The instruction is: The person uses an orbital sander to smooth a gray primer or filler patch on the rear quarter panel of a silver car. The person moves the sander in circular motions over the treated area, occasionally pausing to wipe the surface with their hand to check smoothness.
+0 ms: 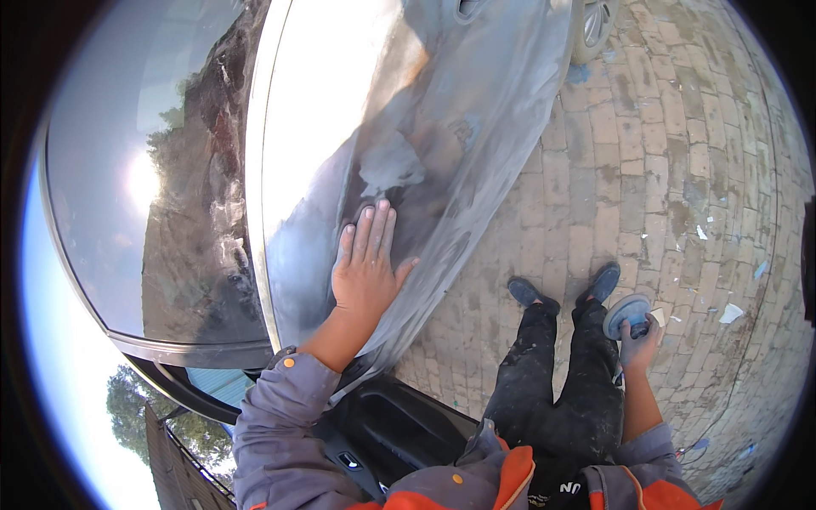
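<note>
My left hand (pixel 367 259) lies flat on the car's side panel (pixel 476 144), fingers stretched out and slightly parted. Just beyond its fingertips is a pale grey patch (pixel 391 163) on the panel, whose surface is dull, dusty and streaked. Down at my right side, apart from the car, my right hand (pixel 639 347) is closed round a disc sander (pixel 627 318). This tool has a round blue-grey pad and a darker body, partly covered by my fingers. A small beige piece (pixel 657 316) shows beside those fingers; I cannot tell whether it is held.
Car windows (pixel 183 246) reflect the sun on the left. An open car door (pixel 395 433) with black inner trim stands close by my left side. A wheel (pixel 595 24) shows at the far end. White scraps (pixel 730 314) lie on the brick paving (pixel 654 161), where my shoes (pixel 605 281) stand.
</note>
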Demonstrator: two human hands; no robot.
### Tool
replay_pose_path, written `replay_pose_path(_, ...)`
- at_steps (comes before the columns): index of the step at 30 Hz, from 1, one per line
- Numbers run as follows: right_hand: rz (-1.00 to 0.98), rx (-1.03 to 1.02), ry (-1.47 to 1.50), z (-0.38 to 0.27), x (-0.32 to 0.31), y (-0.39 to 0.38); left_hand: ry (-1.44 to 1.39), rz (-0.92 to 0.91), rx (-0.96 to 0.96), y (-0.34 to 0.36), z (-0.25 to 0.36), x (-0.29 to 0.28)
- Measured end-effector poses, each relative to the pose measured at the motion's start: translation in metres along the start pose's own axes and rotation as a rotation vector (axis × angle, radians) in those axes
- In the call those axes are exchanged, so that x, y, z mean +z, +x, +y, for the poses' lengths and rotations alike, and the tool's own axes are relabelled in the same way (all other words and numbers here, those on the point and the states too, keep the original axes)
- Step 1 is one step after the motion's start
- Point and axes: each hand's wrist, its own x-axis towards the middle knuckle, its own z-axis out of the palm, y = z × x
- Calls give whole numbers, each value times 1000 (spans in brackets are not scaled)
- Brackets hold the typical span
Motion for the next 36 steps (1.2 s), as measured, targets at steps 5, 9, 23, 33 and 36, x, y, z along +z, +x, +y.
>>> replay_pose_path(5,32,-8,-46,7,-11,3,-33,170,-125,104,11,-25)
replay_pose_path(9,32,40,-52,1,-18,6,-76,238,-237,149,22,-36)
replay_pose_path(23,3,67,-53,-9,-12,1,39,9,-14,69,79,29)
replay_pose_path(33,-15,77,-50,2,-9,1,340,185,62,224,81,-16)
replay_pose_path(36,-38,77,-94,-2,-8,1,421,31,243,190,85,9)
